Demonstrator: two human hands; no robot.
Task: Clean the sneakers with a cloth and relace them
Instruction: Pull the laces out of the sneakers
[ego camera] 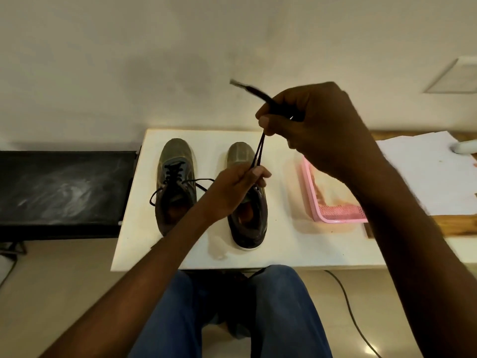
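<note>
Two dark grey sneakers stand side by side on a white table (pixel 284 254), toes pointing away from me. The left sneaker (pixel 175 184) is laced, with loose black lace ends trailing over its sides. The right sneaker (pixel 247 220) is partly hidden behind my left hand (pixel 232 192), which pinches a black shoelace (pixel 259 151) just above it. The two strands run up to my right hand (pixel 317 125), which grips them higher up; the lace tips stick out blurred beyond its fingers.
A pink mesh basket (pixel 335 210) sits right of the sneakers. White paper (pixel 426 171) lies on a wooden surface at far right. A black bench (pixel 64 187) stands left of the table. My blue-jeaned legs are under the front edge, a cable beside them.
</note>
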